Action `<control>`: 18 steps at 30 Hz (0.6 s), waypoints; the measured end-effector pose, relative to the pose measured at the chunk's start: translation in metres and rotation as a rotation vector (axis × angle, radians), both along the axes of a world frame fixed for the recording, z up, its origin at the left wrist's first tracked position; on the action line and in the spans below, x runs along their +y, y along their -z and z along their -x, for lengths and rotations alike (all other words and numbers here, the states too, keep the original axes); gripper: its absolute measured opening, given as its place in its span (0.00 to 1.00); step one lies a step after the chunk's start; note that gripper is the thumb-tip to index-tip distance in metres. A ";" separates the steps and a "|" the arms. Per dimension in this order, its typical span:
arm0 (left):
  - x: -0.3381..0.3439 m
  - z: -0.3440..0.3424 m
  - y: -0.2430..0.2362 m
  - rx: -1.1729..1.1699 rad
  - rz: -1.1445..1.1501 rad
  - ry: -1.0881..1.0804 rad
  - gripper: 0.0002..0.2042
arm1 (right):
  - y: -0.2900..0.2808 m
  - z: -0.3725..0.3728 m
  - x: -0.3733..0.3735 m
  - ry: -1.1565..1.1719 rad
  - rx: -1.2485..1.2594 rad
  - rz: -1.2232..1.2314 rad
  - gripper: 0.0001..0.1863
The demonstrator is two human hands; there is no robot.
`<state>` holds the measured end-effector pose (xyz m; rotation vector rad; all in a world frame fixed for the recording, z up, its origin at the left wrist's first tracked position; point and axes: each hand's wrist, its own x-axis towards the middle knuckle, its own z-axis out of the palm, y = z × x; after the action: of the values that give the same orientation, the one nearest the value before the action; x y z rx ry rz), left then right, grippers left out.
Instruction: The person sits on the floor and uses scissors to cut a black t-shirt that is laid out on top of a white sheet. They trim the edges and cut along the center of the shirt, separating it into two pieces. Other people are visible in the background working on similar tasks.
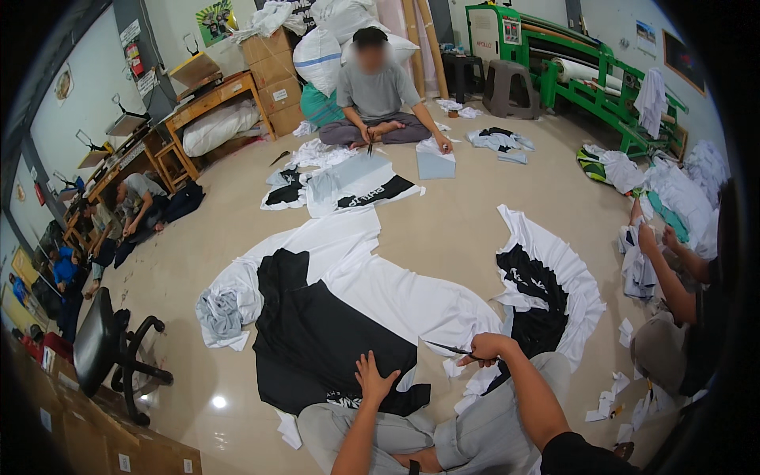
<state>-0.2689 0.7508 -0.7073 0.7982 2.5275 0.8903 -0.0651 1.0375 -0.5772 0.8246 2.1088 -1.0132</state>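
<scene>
My left hand [375,381] lies with fingers spread on a black fabric piece [324,340] with white print along its near edge. Scissors [448,347] are in my right hand [491,347], their dark blades pointing left toward the black piece's right edge. Under the black piece, a large white cloth [404,293] stretches back and to the right. To the right of my right hand lies a heap of white and black cloth [546,293]. A bundled grey and white cloth [228,313] rests at the left.
Across the floor a person [376,95] sits cross-legged among cut fabric [356,182]. At the right another person [673,317] sits close by, near white scraps [613,396]. A black office chair [111,348] and cardboard boxes [103,427] are at the left; a green roller machine [570,67] stands behind.
</scene>
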 end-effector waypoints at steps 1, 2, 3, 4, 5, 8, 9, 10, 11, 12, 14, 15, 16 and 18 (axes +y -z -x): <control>0.000 0.001 0.001 0.021 -0.009 -0.006 0.55 | 0.000 0.002 0.000 0.005 -0.011 0.005 0.42; 0.000 0.002 0.002 0.041 -0.017 -0.013 0.53 | 0.002 0.002 -0.002 0.001 -0.004 -0.004 0.42; 0.000 0.003 0.004 0.060 -0.025 -0.020 0.52 | 0.002 0.002 -0.002 0.004 -0.001 0.000 0.42; 0.001 0.003 0.004 0.055 -0.033 -0.017 0.48 | 0.001 0.001 -0.003 0.004 -0.002 0.006 0.42; 0.003 0.003 0.003 0.049 -0.041 -0.013 0.45 | 0.000 0.001 -0.004 0.004 -0.005 0.013 0.42; 0.005 0.007 0.005 0.042 -0.148 -0.001 0.36 | -0.001 0.004 -0.004 0.003 -0.022 0.018 0.42; 0.006 0.009 0.005 0.043 -0.197 0.003 0.33 | -0.001 0.005 -0.003 0.009 -0.028 0.029 0.42; 0.010 0.005 0.005 0.072 -0.286 -0.052 0.26 | -0.002 0.005 -0.003 0.022 -0.031 0.026 0.42; 0.009 0.005 0.003 0.060 -0.328 -0.079 0.26 | -0.002 0.007 -0.003 0.017 -0.028 0.017 0.42; 0.008 0.005 0.001 0.050 -0.370 -0.106 0.26 | -0.001 0.009 -0.004 0.010 -0.024 0.009 0.42; 0.006 0.002 -0.007 -0.067 -0.383 -0.144 0.23 | 0.000 0.007 -0.002 0.014 -0.023 -0.008 0.42; 0.006 -0.001 -0.012 -0.209 -0.442 -0.124 0.23 | 0.001 0.008 -0.001 0.013 -0.027 -0.016 0.42; 0.000 -0.002 -0.018 -0.342 -0.491 -0.110 0.22 | 0.002 0.011 -0.004 0.004 -0.023 -0.012 0.42; 0.003 -0.016 -0.056 -0.612 -0.674 -0.058 0.21 | 0.000 0.011 -0.001 -0.043 -0.022 -0.062 0.42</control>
<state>-0.2528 0.7537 -0.6516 0.5016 1.7227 1.7351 -0.0757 1.0363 -0.5773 0.8129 2.1396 -0.9161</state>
